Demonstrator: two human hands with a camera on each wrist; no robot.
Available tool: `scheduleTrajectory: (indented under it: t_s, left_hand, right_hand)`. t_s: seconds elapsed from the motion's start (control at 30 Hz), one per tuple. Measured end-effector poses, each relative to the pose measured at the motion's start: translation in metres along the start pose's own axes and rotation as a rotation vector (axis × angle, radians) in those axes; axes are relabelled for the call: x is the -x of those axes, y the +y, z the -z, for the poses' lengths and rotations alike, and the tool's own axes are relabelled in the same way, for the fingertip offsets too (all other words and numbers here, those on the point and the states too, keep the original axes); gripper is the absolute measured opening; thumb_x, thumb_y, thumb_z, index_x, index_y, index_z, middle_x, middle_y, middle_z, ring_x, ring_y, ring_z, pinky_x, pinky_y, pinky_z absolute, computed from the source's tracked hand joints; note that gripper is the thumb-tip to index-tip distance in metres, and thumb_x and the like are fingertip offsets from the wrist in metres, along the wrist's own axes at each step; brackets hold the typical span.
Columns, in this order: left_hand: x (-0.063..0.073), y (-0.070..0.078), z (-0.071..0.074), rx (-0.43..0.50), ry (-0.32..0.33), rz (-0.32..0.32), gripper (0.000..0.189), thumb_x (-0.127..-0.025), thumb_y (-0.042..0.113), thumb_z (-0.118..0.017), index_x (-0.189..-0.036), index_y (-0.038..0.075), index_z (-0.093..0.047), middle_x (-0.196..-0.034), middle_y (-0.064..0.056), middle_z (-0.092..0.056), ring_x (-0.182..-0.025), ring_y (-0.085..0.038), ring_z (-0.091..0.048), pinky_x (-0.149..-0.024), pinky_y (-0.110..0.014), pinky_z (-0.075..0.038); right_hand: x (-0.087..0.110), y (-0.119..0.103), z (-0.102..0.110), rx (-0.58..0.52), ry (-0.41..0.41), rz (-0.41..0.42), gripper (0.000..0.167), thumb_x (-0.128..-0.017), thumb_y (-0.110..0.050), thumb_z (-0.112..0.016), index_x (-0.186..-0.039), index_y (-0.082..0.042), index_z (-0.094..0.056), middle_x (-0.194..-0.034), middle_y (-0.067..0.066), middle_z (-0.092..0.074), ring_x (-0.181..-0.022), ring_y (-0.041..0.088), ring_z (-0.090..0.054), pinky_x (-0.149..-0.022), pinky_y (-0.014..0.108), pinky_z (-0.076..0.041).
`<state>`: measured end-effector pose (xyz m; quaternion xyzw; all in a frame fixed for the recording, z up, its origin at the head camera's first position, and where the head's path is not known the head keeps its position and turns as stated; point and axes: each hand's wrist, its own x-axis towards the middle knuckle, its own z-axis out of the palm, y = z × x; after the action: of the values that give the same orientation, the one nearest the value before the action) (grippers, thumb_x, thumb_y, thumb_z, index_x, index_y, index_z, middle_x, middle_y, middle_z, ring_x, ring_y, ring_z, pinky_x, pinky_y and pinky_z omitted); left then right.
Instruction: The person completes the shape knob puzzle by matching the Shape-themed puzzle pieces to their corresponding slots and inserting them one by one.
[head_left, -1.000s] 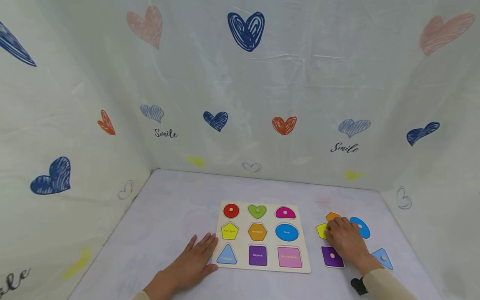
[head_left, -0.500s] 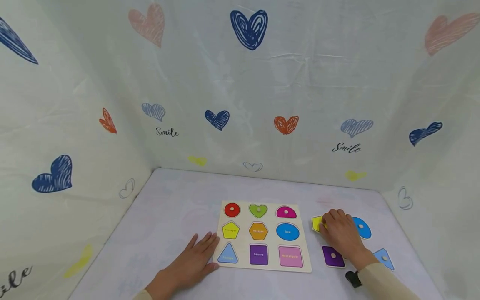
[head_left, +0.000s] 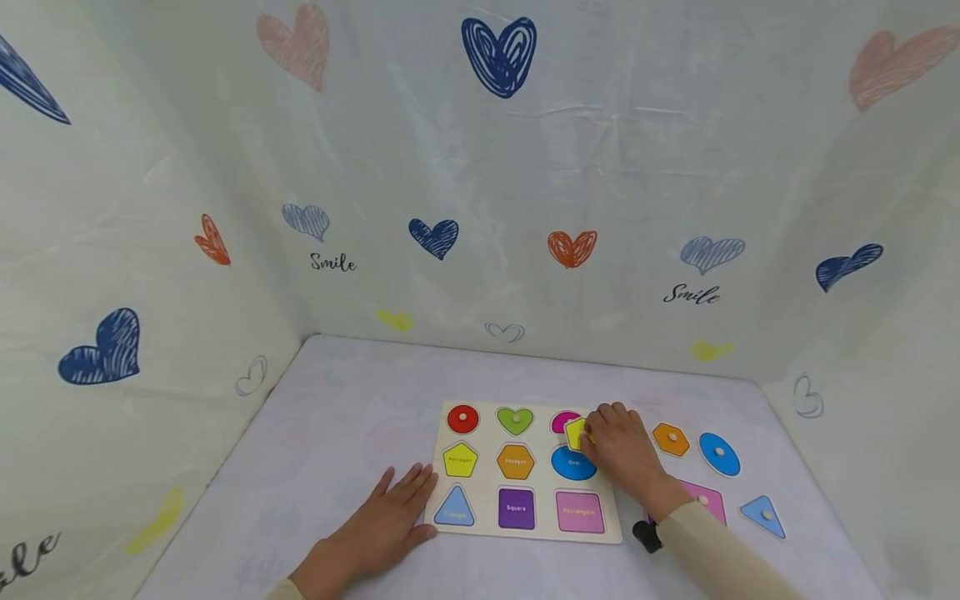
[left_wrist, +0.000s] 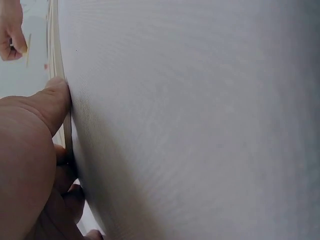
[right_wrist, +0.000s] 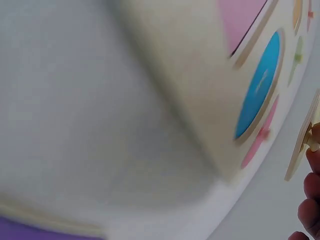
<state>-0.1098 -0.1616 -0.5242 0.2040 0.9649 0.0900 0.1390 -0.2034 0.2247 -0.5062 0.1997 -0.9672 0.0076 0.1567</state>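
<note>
by the left hand (head_left: 382, 521), fingers outstretched, the left edge of the shape-puzzle board (head_left: 486, 492) is touched. the pentagon recess (head_left: 460, 461) is unfilled. above the board's right side, the yellow pentagon piece (head_left: 575, 435) is pinched by its knob in the right hand (head_left: 624, 448); carrying seems underway, with leftward travel and alignment probably called for.

On my feed I see a yellow pentagon piece (head_left: 575, 434) and a cream board (head_left: 545, 500) patterned with red, green, magenta, yellow, orange, blue, purple and pink shapes. I make out a loose orange hexagon (head_left: 670, 440), blue oval (head_left: 720, 455), light-blue triangle (head_left: 764, 517) and pink rectangle (head_left: 709, 502). I see a pale lavender table (head_left: 360, 400), beige sleeves (head_left: 723, 550), and a whitish curtain (head_left: 637, 175) printed with navy, red, pink, blue and yellow hearts.
</note>
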Motion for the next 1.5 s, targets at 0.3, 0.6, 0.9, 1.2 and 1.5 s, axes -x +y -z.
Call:
scheduleTrajectory:
  t_s: [0.3, 0.6, 0.9, 1.2, 1.5]
  left_hand:
    - [0.0, -0.001, -0.001, 0.01, -0.014, 0.019, 0.082, -0.1, 0.056, -0.064, -0.165, 0.013, -0.037, -0.172, -0.003, -0.035, -0.162, -0.027, -0.026, -0.131, -0.062, -0.017]
    - [0.001, 0.0, 0.003, 0.011, -0.007, -0.004, 0.082, -0.101, 0.057, -0.062, -0.165, 0.013, -0.037, -0.172, -0.003, -0.035, -0.161, -0.028, -0.027, -0.13, -0.063, -0.019]
    - [0.001, 0.0, 0.002, 0.012, -0.004, -0.001, 0.081, -0.1, 0.055, -0.064, -0.164, 0.012, -0.038, -0.172, -0.004, -0.037, -0.161, -0.028, -0.028, -0.13, -0.063, -0.019]
    - [0.001, 0.0, 0.004, 0.02, -0.01, 0.006, 0.082, -0.099, 0.056, -0.065, -0.163, 0.012, -0.04, -0.171, -0.004, -0.037, -0.161, -0.029, -0.029, -0.13, -0.063, -0.02]
    - [0.001, -0.002, 0.003, 0.002, 0.011, -0.02, 0.081, -0.1, 0.058, -0.063, -0.163, 0.012, -0.04, -0.171, -0.005, -0.037, -0.161, -0.029, -0.029, -0.129, -0.064, -0.021]
  right_hand:
    - [-0.025, -0.041, -0.002, -0.022, -0.004, 0.068, 0.025, -0.093, -0.028, -0.081, -0.102, -0.008, -0.071, -0.093, 0.003, -0.062, -0.09, 0.022, -0.052, -0.079, 0.035, -0.047]
    - [-0.033, -0.063, -0.003, -0.052, 0.013, 0.113, 0.021, -0.097, -0.027, -0.075, -0.097, -0.007, -0.068, -0.088, 0.003, -0.056, -0.086, 0.022, -0.047, -0.076, 0.035, -0.041]
    - [-0.037, -0.086, -0.005, -0.065, -0.04, 0.128, 0.023, -0.096, -0.029, -0.076, -0.096, -0.008, -0.067, -0.089, 0.002, -0.056, -0.09, 0.02, -0.049, -0.081, 0.036, -0.047]
    - [-0.046, -0.121, -0.014, 0.002, -0.035, 0.186, 0.026, -0.096, -0.036, -0.075, -0.101, -0.011, -0.069, -0.091, 0.0, -0.061, -0.09, 0.017, -0.052, -0.082, 0.032, -0.052]
    - [-0.054, -0.152, -0.014, 0.001, -0.091, 0.192, 0.037, -0.098, -0.039, -0.072, -0.12, -0.01, -0.072, -0.11, 0.003, -0.07, -0.107, 0.02, -0.061, -0.103, 0.042, -0.057]
